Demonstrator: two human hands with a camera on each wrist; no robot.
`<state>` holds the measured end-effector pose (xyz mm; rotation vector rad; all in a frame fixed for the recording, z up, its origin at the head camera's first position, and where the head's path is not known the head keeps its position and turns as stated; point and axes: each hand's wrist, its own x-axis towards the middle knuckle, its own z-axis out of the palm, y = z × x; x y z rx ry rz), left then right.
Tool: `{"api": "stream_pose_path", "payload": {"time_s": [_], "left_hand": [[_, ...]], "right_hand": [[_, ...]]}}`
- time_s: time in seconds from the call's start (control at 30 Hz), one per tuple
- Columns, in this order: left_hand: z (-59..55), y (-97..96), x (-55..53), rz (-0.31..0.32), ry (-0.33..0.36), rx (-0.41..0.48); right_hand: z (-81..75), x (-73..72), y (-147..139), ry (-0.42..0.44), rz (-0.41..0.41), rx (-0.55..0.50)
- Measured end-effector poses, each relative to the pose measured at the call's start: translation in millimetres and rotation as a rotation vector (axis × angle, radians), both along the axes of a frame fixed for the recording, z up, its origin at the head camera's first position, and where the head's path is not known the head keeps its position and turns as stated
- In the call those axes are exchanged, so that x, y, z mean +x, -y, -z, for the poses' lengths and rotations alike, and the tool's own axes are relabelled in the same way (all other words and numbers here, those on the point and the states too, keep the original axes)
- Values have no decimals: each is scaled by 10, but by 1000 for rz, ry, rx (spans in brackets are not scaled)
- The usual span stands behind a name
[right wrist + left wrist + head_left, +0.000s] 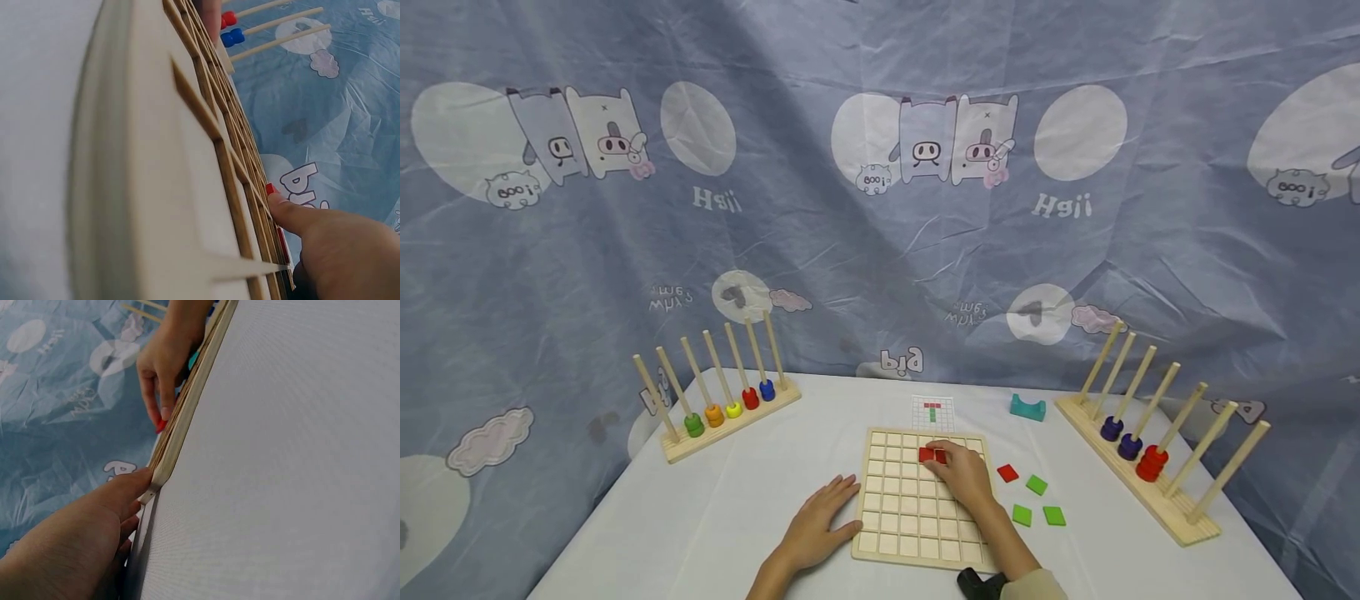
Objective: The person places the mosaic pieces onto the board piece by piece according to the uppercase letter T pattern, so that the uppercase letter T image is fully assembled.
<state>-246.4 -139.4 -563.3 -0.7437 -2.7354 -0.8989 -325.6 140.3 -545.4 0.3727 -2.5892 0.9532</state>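
Note:
A square wooden grid board (pixel 889 525) lies on the white table. My right hand (pixel 964 475) is over its upper part and pinches a red square tile (pixel 161 426) between thumb and fingertips. Another red tile (pixel 926 455) lies in the grid just left of those fingers. My left hand (pixel 820 521) rests on the table with fingers spread, thumb and fingertips touching the board's left edge. In the left wrist view, the left thumb (pixel 134 484) lies against the board's corner. Behind the board is a pattern card (pixel 932 414) with a red and green T shape.
To the right of the board lie a loose red tile (pixel 1007 473) and several green tiles (pixel 1037 485). Wooden peg racks with coloured beads stand at left (pixel 737 421) and right (pixel 1180 508). A teal holder (pixel 1027 408) sits at the back; a black object (pixel 981 585) is at the front edge.

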Motion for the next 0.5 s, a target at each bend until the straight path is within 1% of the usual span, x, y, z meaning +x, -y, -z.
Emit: {"api": "stream_pose_path", "payload": {"time_s": [0.13,0.37,0.5], "left_hand": [[0,-2,-3,-2,9,-5],[-1,1,-3,-6,5,-7],[2,1,1,-3,3,-5]], "right_hand": [[3,-10,3,13,2,13],[-10,-11,16,50,12,15],[-12,-7,18,46,8,15]]}}
